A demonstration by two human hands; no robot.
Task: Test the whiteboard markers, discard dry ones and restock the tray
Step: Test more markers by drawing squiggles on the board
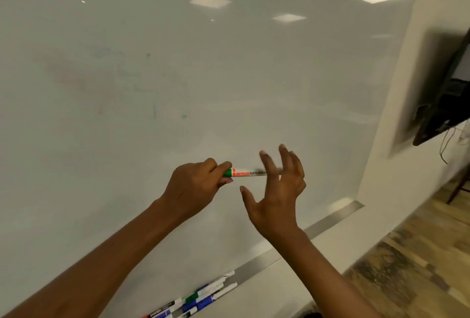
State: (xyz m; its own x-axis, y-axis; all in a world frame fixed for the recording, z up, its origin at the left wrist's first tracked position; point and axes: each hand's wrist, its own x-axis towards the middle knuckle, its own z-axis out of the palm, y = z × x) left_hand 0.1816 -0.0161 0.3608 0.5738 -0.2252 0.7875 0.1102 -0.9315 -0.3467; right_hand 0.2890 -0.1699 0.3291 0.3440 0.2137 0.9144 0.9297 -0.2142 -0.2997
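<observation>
Green-ended marker (244,173), white barrel with a red label, held level in front of the whiteboard (178,75), not touching it; left hand (195,185) grips the green end between thumb and curled fingers; right hand (277,190) is loose, fingers spread and blurred at the barrel's far end, holding nothing; whether they touch it cannot be told.

Progress, as a judgement: testing under way on this one marker; no fresh stroke shows on the board, only faint old smudges; sorting and restocking appear to lie ahead; no bin or spare stock is in view.

Tray (330,218): metal ledge along the board's lower edge; its near part holds a loose cluster of markers (201,297), blue, green and black among them, lying lengthwise and overlapping; its far part is bare metal.

Surroundings: dark screen (447,93) on the side wall; wooden floor (407,254).
</observation>
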